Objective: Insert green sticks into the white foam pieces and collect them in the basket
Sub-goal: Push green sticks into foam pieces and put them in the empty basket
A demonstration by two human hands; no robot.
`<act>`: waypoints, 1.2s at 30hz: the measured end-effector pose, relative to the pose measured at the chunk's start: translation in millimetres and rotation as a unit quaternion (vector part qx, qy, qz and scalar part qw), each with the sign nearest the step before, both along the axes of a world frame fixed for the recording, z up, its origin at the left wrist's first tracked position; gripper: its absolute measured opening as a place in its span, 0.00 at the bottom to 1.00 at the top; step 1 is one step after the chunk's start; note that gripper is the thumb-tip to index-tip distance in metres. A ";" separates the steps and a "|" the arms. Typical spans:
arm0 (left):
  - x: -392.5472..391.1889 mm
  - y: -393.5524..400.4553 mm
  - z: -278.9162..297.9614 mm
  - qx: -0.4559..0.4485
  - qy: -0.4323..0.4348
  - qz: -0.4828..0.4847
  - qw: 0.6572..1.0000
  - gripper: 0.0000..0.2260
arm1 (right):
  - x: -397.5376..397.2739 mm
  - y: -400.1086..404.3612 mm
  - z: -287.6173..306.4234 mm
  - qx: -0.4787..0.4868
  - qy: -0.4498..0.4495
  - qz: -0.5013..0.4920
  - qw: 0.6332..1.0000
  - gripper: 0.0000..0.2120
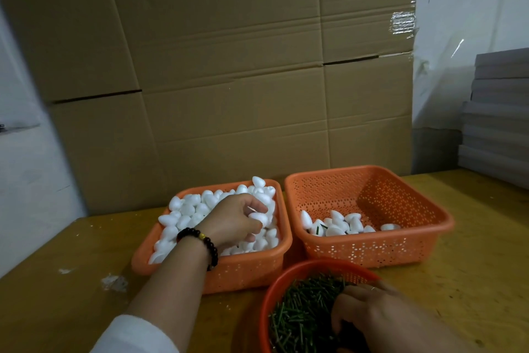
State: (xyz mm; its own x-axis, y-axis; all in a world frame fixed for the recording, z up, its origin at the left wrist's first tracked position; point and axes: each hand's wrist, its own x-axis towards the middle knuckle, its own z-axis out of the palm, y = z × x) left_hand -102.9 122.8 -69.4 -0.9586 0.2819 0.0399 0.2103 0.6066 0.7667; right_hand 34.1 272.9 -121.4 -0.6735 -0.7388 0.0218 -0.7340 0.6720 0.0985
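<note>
Three orange containers sit on the yellow wooden table (472,266), which I view against a wall of cardboard boxes (229,66). Landmark: the left basket (246,269), heaped with white foam pieces (186,209). My left hand (237,221) is inside it, fingers curled around one foam piece (259,218). Right of it, the collecting basket (372,249) holds a few pieces. In front, my right hand (372,312) reaches into the round bowl (267,298) of green sticks (303,312); I cannot tell its grasp.

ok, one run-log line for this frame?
left hand: grips foam piece in full basket | right hand: in green sticks | collection basket: few pieces
</note>
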 end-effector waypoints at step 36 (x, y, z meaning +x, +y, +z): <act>93.8 48.1 6.3 0.095 0.188 -0.167 0.963 0.13 | 7.8 64.9 9.9 -0.163 0.058 -0.152 0.973 0.09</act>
State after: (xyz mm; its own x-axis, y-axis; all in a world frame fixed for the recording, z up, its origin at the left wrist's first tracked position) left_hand -9.1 171.0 -63.1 -0.7227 0.5257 0.4487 0.6546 0.3123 0.6885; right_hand 41.9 337.8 -111.5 -0.8385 -0.4473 0.3111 -0.4934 0.8656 -0.0854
